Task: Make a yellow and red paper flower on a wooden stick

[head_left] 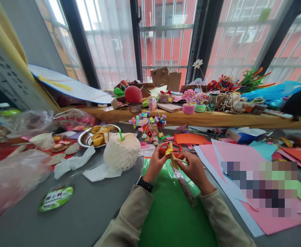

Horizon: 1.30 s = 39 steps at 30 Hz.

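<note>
My left hand (156, 164) pinches a small folded yellow paper piece (169, 151), shaped a bit like a bow or flower. Close beside it, my right hand (194, 168) has its fingers closed on a thin pale stick (180, 160), whose tip points at the yellow piece. Both hands are raised above a glossy green mat (176, 212). On the mat, under my right wrist, lies a narrow patterned strip (185, 187) that looks like clear wrapping. Orange paper strips (163, 150) show just behind my left fingers.
Left of the mat stands a white coconut (122, 152) in netting with a green straw, near a metal bowl (81, 139) of banana peels. Pink paper sheets (243, 156) lie to the right. Behind are colourful craft flowers (150, 127) and a cluttered wooden sill (109, 115).
</note>
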Each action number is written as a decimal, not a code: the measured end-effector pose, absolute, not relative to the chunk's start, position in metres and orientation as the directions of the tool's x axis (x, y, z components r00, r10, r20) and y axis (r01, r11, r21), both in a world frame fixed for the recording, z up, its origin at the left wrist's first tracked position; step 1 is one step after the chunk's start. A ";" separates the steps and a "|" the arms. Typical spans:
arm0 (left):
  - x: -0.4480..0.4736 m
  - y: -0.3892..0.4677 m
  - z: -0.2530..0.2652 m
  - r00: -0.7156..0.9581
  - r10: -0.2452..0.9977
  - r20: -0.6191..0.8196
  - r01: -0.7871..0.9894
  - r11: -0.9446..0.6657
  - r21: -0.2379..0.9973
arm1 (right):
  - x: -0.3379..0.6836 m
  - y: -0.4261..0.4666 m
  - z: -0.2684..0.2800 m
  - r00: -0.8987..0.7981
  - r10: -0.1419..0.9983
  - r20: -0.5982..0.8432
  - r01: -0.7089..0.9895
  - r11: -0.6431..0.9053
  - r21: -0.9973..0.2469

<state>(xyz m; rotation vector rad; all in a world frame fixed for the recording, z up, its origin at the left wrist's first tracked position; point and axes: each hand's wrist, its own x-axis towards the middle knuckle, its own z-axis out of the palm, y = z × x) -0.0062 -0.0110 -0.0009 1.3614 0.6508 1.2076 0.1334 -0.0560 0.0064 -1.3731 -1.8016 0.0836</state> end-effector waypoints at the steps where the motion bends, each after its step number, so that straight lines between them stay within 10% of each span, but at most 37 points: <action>1: -0.006 -0.011 -0.001 0.328 0.900 0.288 -0.275 -0.200 0.940 | 0.134 -0.056 0.007 -0.046 0.807 0.589 0.755 0.414 -0.508; 39: -0.004 -0.016 -0.001 0.335 0.883 0.329 -0.172 -0.286 0.943 | 0.128 -0.060 0.007 -0.090 0.691 0.717 0.760 0.513 -0.400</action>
